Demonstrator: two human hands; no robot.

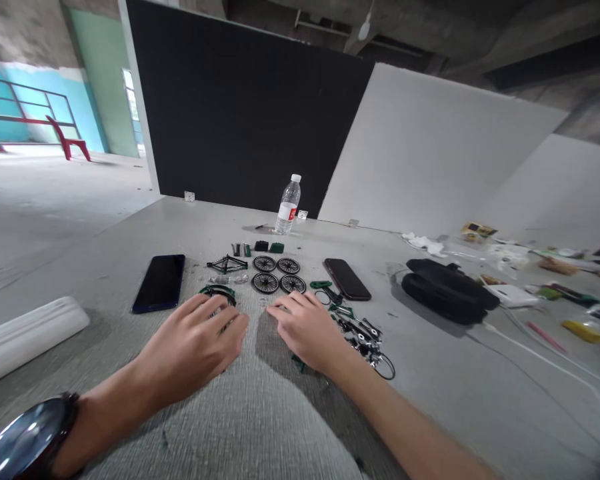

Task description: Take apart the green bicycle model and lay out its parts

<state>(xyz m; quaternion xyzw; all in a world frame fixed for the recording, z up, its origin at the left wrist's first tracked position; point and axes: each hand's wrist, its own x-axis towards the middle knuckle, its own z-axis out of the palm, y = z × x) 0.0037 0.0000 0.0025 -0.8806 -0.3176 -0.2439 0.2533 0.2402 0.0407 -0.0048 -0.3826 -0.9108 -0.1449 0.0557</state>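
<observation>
My left hand [197,340] rests palm down, fingers bent and slightly apart, over curved green-and-black parts [219,292] that it partly covers. What lies beneath its palm is hidden. Fingers loosely stretched, my right hand [307,330] lies low over the table just below the miniature spoked wheels [265,283], with nothing visible in it. Beyond my left hand is a small dark bicycle frame [228,264]. Beside my right hand spreads a cluster of small metal and green bicycle parts [363,333]. Black and green little blocks [277,248] sit behind the wheels.
Phones flank the parts, one at left [160,283] and one at right [347,279]. A water bottle [287,207] stands at the back before a black panel [250,100]. A black case [447,291], cables and assorted clutter occupy the right. A white bar-shaped object [30,337] lies left.
</observation>
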